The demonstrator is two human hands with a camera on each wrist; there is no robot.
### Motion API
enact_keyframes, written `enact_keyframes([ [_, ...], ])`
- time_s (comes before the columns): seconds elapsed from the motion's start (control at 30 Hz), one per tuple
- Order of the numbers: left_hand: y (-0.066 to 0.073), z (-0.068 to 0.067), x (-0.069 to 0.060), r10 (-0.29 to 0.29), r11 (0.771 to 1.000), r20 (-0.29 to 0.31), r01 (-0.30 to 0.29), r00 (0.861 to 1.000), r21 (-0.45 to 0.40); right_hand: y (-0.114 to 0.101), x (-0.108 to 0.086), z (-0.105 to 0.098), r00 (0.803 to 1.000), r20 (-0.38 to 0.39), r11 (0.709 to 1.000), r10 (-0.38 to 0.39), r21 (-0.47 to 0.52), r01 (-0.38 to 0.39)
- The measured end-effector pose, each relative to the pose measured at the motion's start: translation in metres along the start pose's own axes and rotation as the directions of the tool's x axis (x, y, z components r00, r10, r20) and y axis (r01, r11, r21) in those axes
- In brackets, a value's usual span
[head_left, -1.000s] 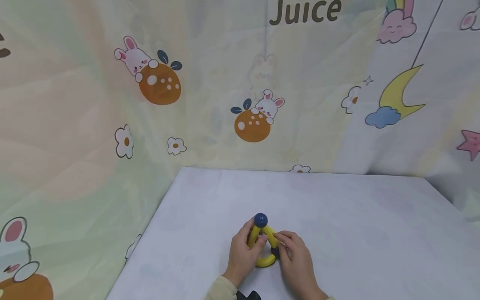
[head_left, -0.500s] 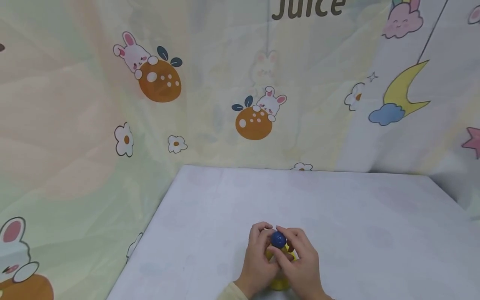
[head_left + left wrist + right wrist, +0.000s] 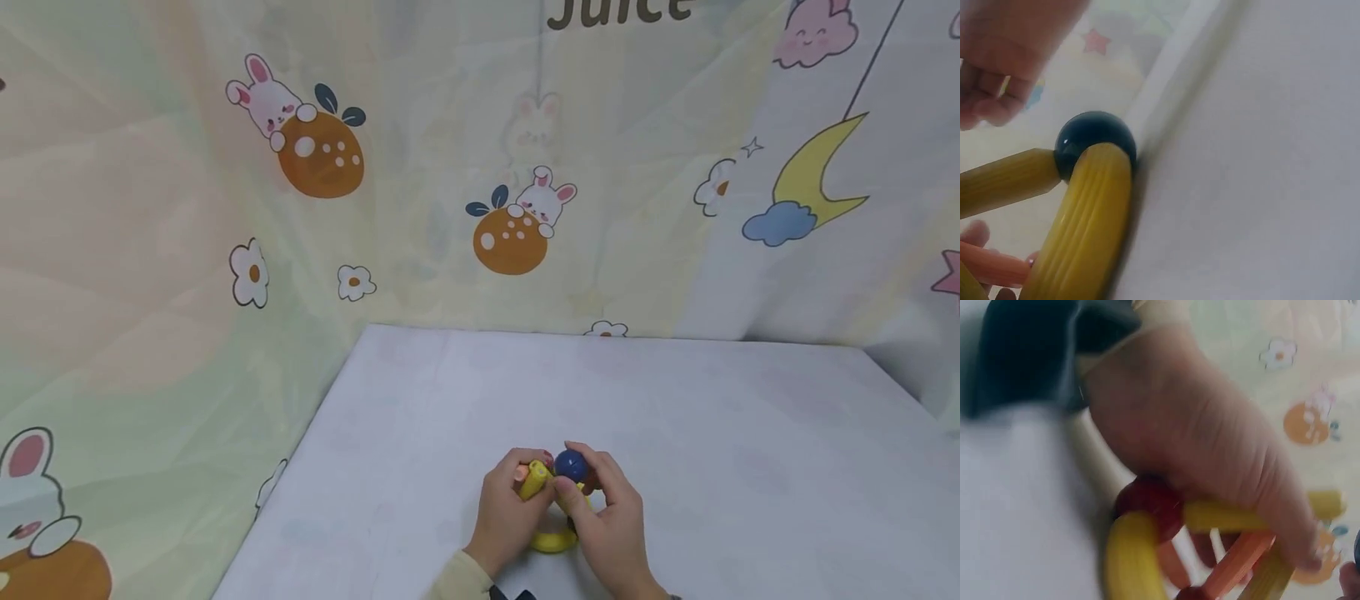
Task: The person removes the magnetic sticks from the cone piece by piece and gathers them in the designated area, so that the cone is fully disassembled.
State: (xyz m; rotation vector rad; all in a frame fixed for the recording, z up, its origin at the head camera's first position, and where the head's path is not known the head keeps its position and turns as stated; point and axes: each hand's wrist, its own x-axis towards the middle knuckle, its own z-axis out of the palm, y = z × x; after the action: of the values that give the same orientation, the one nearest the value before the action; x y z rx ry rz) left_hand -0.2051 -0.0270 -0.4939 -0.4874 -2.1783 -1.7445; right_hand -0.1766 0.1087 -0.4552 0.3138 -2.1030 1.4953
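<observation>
A toy frame of yellow sticks and coloured balls is between my two hands. My left hand [image 3: 506,512] grips a yellow stick [image 3: 533,481], its bare end pointing up, with an orange stick [image 3: 521,473] alongside. My right hand [image 3: 617,527] pinches a blue ball [image 3: 572,465] just right of that end. Below the hands, a curved yellow stick [image 3: 553,543] lies low at the table. In the left wrist view, a dark ball [image 3: 1088,128] joins a curved and a straight stick. The right wrist view has a dark red ball [image 3: 1150,506] beneath my left hand.
White table [image 3: 420,400] extends around the hands, backed by a printed cloth [image 3: 420,208]. Another cloth side hangs along the left edge. A black object [image 3: 513,593] shows at the bottom edge, near the left sleeve [image 3: 459,577].
The blue ball, earlier at the top where two yellow sticks met, is now off the left stick and in my right hand's pinch. Both hands have shifted slightly right.
</observation>
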Motion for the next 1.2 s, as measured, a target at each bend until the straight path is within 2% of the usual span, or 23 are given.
enact_keyframes([
  [0.1, -0.002, -0.003, 0.003, -0.062, 0.998, -0.037, 0.061, 0.997, -0.011, 0.007, 0.004, 0.000, 0.995, -0.012, 0.994, 0.098, -0.037, -0.099],
  [0.2, -0.003, -0.006, 0.005, -0.119, 0.993, -0.050, 0.119, 0.992, -0.009, 0.017, 0.012, -0.002, 0.978, -0.023, 0.974, 0.210, -0.080, -0.211],
  [0.3, -0.007, -0.009, 0.006, -0.183, 0.983, -0.059, 0.184, 0.981, 0.005, 0.030, 0.022, -0.009, 0.948, -0.008, 0.943, 0.318, -0.098, -0.317],
  [0.4, -0.012, -0.011, 0.007, -0.225, 0.974, -0.077, 0.226, 0.971, 0.001, 0.044, 0.034, -0.017, 0.909, 0.054, 0.905, 0.413, -0.139, -0.403],
  [0.5, -0.014, -0.013, 0.008, -0.249, 0.968, -0.081, 0.249, 0.965, -0.020, 0.061, 0.048, -0.025, 0.874, 0.119, 0.868, 0.471, -0.237, -0.436],
  [0.57, -0.015, -0.014, 0.007, -0.261, 0.965, -0.078, 0.260, 0.962, -0.029, 0.074, 0.058, -0.030, 0.862, 0.145, 0.852, 0.486, -0.298, -0.430],
  [0.73, -0.015, -0.014, 0.006, -0.270, 0.963, -0.106, 0.267, 0.957, -0.041, 0.101, 0.083, -0.032, 0.859, 0.198, 0.844, 0.471, -0.383, -0.375],
  [0.83, -0.014, -0.014, 0.005, -0.281, 0.960, -0.125, 0.277, 0.951, -0.052, 0.111, 0.096, -0.027, 0.871, 0.228, 0.850, 0.436, -0.422, -0.316],
  [1.03, -0.014, -0.010, 0.005, -0.320, 0.946, -0.111, 0.313, 0.941, -0.078, 0.118, 0.107, -0.018, 0.893, 0.228, 0.839, 0.388, -0.488, -0.240],
  [1.2, -0.013, -0.009, 0.005, -0.313, 0.949, -0.101, 0.306, 0.944, -0.077, 0.116, 0.107, -0.016, 0.905, 0.207, 0.834, 0.373, -0.501, -0.229],
])
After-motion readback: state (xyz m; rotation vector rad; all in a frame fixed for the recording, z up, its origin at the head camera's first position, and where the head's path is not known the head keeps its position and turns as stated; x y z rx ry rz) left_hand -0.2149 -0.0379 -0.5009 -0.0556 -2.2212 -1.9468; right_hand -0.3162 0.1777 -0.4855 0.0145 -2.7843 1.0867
